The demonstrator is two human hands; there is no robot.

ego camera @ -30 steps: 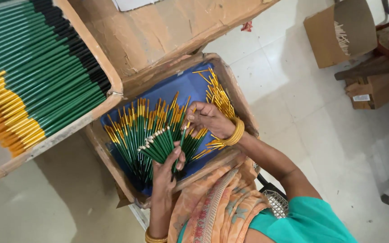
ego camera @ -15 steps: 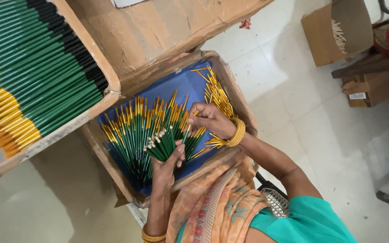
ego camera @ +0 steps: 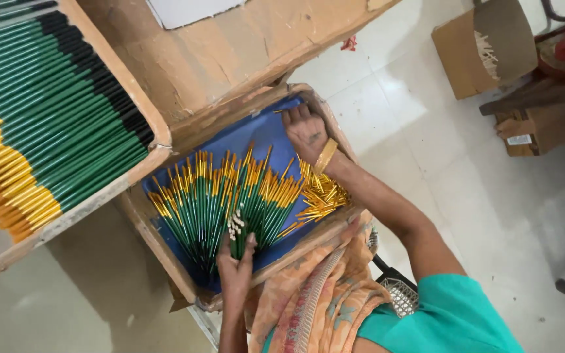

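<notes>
A shallow cardboard tray (ego camera: 165, 252) lined with blue paper holds several green sticks with gold tips (ego camera: 197, 202), fanned out. My left hand (ego camera: 235, 269) grips a bunch of these green sticks (ego camera: 256, 209) by their lower ends at the tray's near edge. A heap of loose gold caps (ego camera: 322, 196) lies at the tray's right side. My right hand (ego camera: 305, 129), with a gold bangle on the wrist, reaches to the tray's far corner, fingers bent beside a single gold piece (ego camera: 277, 111). Whether it holds anything is not visible.
A big wooden tray (ego camera: 155, 140) at the left is packed with rows of green sticks with gold and black ends. A flat brown carton (ego camera: 243, 46) lies behind the blue-lined tray. At the right, on the tiled floor, are an open cardboard box (ego camera: 465, 52) and smaller boxes (ego camera: 537, 127).
My right hand has moved from the gold caps near the fanned sticks up to the tray's far corner. My left hand keeps its grip on the bunch.
</notes>
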